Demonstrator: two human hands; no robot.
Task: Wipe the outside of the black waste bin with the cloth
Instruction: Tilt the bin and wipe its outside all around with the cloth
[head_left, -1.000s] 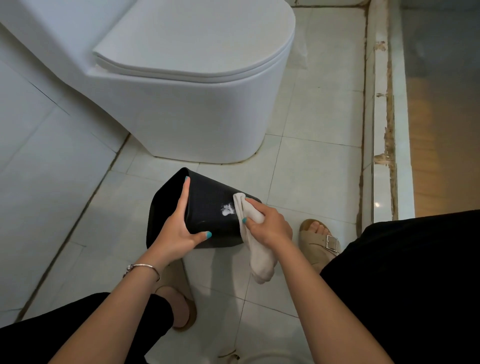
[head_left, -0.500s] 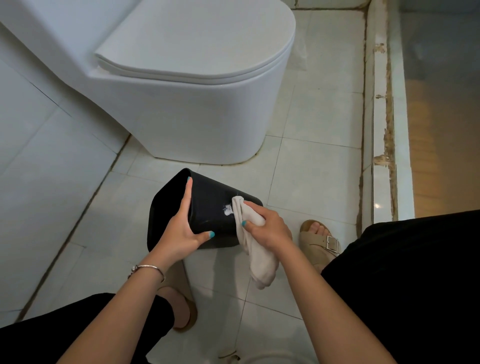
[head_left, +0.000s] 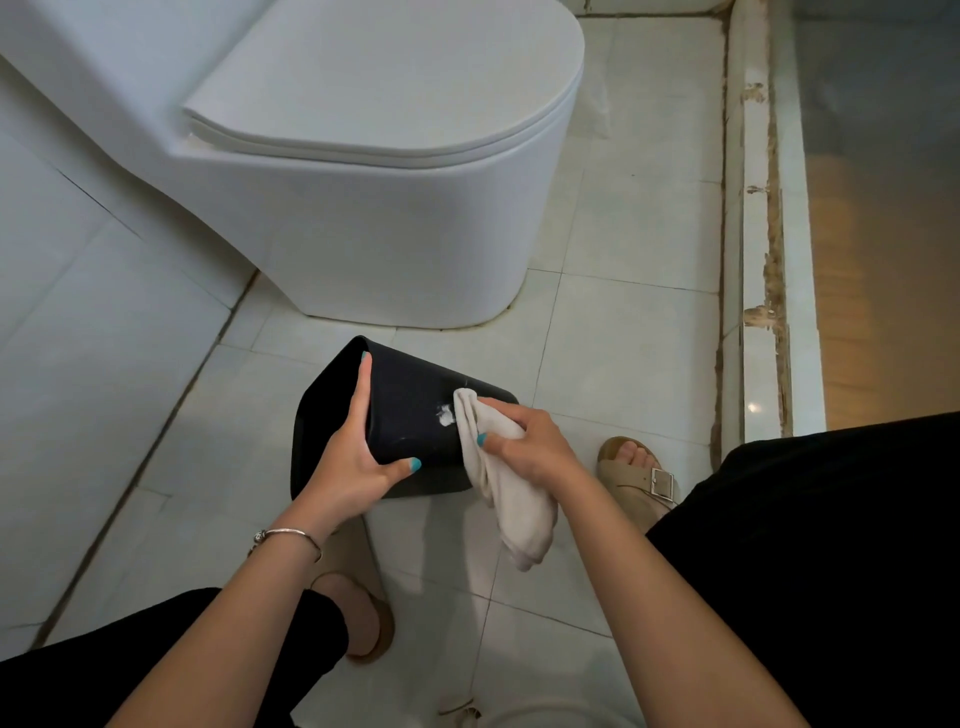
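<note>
- Nearest, we see our two bare forearms reaching forward, a silver bracelet (head_left: 291, 538) on the left wrist, and black trousers (head_left: 831, 545) on either side.
- Below the left wrist a tan sandal (head_left: 371, 623) rests on the floor tiles (head_left: 613, 364); a second buckled sandal (head_left: 641, 475) lies just right of the right hand.
- Our right hand (head_left: 530, 444) has its fingers curled together, bunching the cloth (head_left: 511, 493); the thumb pinches it from the left, and the loose end hangs below the knuckles.
- The top of the cloth touches the black waste bin (head_left: 410, 415), right beside a white smear (head_left: 445, 415) just ahead of the right thumb tip.
- Our left hand (head_left: 353, 457) clamps the bin's rim: fingers stretched along the open mouth, thumb spread apart and pressed on the outer wall.
- The bin is tilted on its side, its mouth facing left and its base under the right fingers.
- Beyond the fingertips stands a white toilet (head_left: 395, 208) with its lid closed.
</note>
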